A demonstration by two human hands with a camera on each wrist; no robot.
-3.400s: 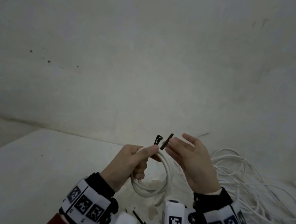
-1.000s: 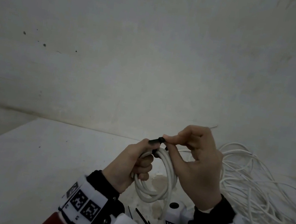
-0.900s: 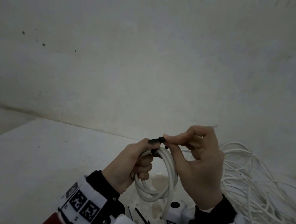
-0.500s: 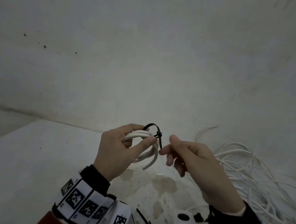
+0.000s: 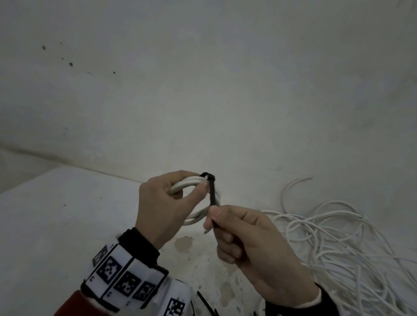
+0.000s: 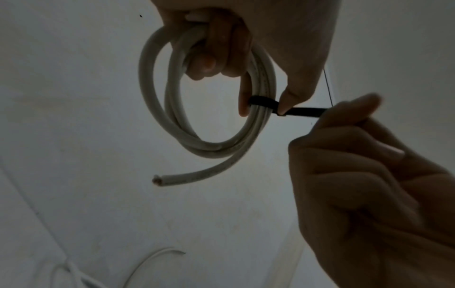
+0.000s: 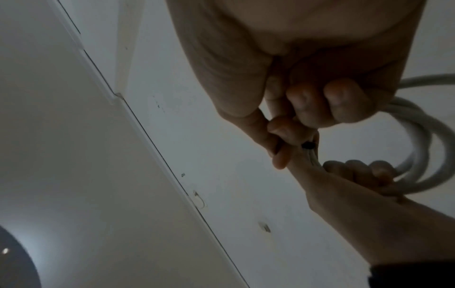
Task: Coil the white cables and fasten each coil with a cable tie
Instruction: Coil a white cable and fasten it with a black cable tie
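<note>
Our left hand (image 5: 165, 205) holds the white coil (image 6: 209, 93) up above the table (image 5: 29, 225), fingers curled round it. Our right hand (image 5: 251, 242) pinches the black cable tie (image 5: 212, 193) by its tail. We think the cable is springy, so grip right beside the tie. More loose cables (image 5: 349, 260) lie by the table's right edge.

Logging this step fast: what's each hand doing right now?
Left hand: closed, gripping the coil, fingertips at the tie.
Right hand: closed, pinching the tie's tail.
</note>
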